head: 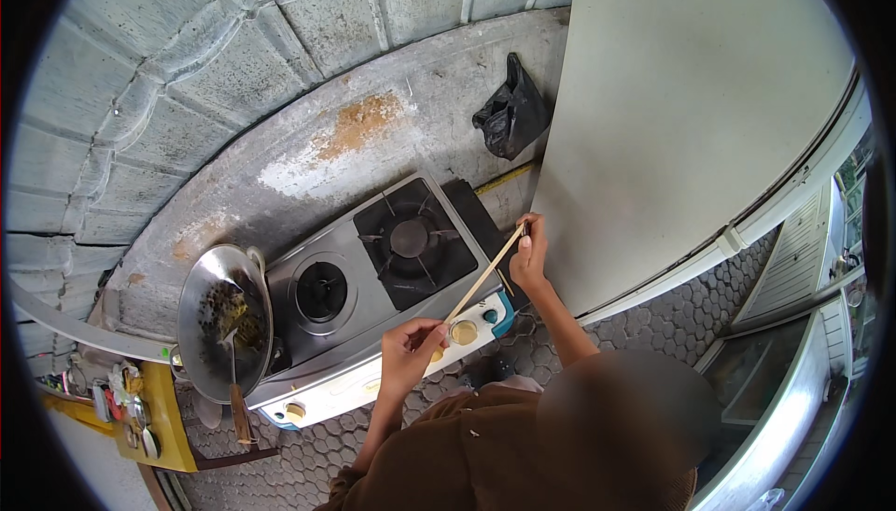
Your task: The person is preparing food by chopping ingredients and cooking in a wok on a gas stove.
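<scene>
My left hand [411,357] pinches one end of a thin wooden stick [483,275] in front of the two-burner gas stove [374,283]. The stick slants up over the stove's right side to my right hand [530,253]. My right hand is closed around a small dark object [526,229] at the stick's far end; the fingers hide most of it, so I cannot tell what it is. Below the stick are the larger burner [409,239] and a cream control knob [463,332]. No flame shows on either burner.
Left of the stove stands a metal wok [194,294] with dark oil and a wooden-handled spatula [239,413] in it. A black plastic bag [514,115] lies on the concrete ledge [441,91]. A tall pale panel [672,112] rises at right. Utensils crowd a yellow table [170,416].
</scene>
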Demonstrator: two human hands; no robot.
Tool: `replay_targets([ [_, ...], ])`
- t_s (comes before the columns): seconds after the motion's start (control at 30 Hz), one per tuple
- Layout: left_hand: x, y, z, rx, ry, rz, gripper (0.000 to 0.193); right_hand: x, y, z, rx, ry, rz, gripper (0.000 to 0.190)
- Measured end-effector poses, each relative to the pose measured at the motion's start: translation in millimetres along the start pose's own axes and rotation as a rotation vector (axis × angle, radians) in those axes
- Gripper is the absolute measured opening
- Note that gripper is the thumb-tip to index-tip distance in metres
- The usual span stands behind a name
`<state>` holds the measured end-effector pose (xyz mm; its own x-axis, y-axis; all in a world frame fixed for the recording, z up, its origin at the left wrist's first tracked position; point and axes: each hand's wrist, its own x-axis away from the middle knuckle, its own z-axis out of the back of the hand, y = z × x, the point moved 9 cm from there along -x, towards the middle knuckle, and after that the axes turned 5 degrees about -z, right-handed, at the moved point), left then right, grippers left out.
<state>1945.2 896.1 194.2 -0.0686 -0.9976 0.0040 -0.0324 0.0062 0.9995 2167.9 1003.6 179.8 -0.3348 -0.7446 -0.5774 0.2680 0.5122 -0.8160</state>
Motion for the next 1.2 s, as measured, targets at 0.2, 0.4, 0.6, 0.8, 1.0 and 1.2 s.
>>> replay_targets([
  [0.2, -1.3, -1.3, -0.7, 0.004, 0.005, 0.008, 0.013, 0.4, 3.0, 1.5, 0.009, 0.005, 0.009, 0.048],
  [0.4, -2.8, -2.4, -0.9, 0.005, 0.005, 0.007, 0.013, -0.6, 2.6, 2.3, 0.004, 0.017, 0.009, 0.049],
  [0.6, -3.4, -2.2, -1.1, 0.005, 0.007, 0.011, 0.013, 0.7, 8.8, 2.2, 0.000, 0.004, -0.024, 0.048],
  [0.8, -3.6, -3.7, -0.7, -0.003, 0.000, 0.010, 0.012, -0.4, 4.5, 2.9, -0.004, 0.020, -0.007, 0.046],
  [1.0, -4.0, -3.3, -2.0, -0.010, -0.013, 0.004, 0.012, -0.2, 3.3, 3.9, 0.010, 0.000, -0.025, 0.047],
  [1.2, -3.8, -2.4, -2.9, -0.003, -0.014, 0.000, 0.012, -0.2, 4.2, 4.9, -0.012, 0.021, -0.024, 0.047],
])
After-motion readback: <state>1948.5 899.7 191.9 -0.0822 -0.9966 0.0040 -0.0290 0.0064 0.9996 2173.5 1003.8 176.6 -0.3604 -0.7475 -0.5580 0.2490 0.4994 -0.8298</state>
